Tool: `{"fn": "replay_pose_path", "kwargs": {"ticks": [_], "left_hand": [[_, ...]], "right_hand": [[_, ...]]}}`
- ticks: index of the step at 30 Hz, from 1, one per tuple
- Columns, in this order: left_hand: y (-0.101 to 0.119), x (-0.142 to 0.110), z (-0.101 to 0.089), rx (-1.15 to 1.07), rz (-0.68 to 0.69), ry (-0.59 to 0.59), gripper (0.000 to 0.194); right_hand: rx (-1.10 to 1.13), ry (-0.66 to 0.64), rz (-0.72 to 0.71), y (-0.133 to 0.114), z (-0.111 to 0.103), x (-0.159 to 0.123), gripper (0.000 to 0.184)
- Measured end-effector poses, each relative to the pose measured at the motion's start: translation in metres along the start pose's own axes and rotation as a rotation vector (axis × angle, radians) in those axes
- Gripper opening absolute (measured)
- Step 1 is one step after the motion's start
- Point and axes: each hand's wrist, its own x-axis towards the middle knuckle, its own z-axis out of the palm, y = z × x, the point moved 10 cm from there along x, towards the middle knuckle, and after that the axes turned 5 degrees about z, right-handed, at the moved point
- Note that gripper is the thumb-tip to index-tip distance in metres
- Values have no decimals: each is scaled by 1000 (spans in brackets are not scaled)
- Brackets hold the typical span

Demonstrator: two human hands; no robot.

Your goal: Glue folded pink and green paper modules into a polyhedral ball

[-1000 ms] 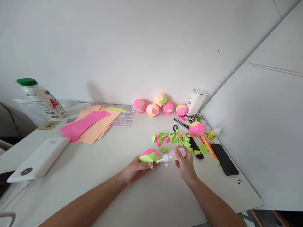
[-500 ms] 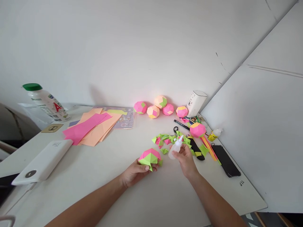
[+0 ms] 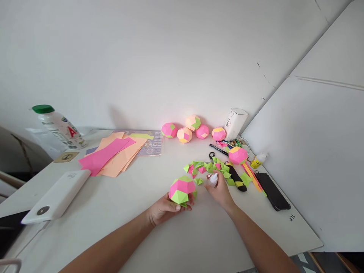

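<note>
My left hand (image 3: 165, 209) is closed around a partly built pink and green paper ball (image 3: 181, 189), held just above the white table (image 3: 113, 212). My right hand (image 3: 220, 193) grips a small clear glue bottle (image 3: 213, 179) with its white nozzle pointing up, close to the ball's right side. Just beyond the bottle lies a pile of loose green and pink folded paper pieces (image 3: 209, 168).
Several finished paper balls (image 3: 193, 129) sit by the wall, another (image 3: 237, 155) near a black pen, a yellow glue bottle (image 3: 258, 160) and a black phone (image 3: 273, 191). Pink and orange sheets (image 3: 113, 155), a white power bank (image 3: 58, 195) and a green-capped bottle (image 3: 58, 127) lie left.
My right hand swung the glue bottle from lying sideways with its nozzle at the ball to upright, drawing it away. My left hand turned the ball so a green face shows in front.
</note>
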Motion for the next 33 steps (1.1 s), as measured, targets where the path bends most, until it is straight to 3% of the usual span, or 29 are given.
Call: {"fn": "replay_pose_path", "kwargs": {"ticks": [8, 12, 14, 16, 18, 20, 24, 27, 33], "left_hand": [[-3, -2, -2, -9, -20, -5, 50], [-4, -2, -3, -7, -14, -6, 51], [-5, -2, -4, 4, -12, -3, 52], [-5, -2, -3, 22, -12, -4, 52], [-5, -2, -3, 47, -8, -5, 52], [-4, -2, -2, 69, -7, -1, 53], [-6, -3, -1, 119, -44, 31, 49], [-8, -4, 1, 168, -80, 45, 47], [-15, -5, 3, 256, -118, 22, 44]], "right_hand": [[-102, 105, -66, -12, -11, -8, 64], [-192, 310, -422, -63, -27, -36, 53], [-156, 428, -586, -83, -37, -56, 39], [-84, 438, -656, -91, -41, -70, 19], [-44, 290, -609, -91, -30, -72, 7], [-9, 102, -511, -86, -13, -70, 9], [192, -358, -132, -58, 35, -63, 25], [364, -436, 66, -41, 46, -56, 30], [516, -496, 176, -34, 52, -55, 37]]}}
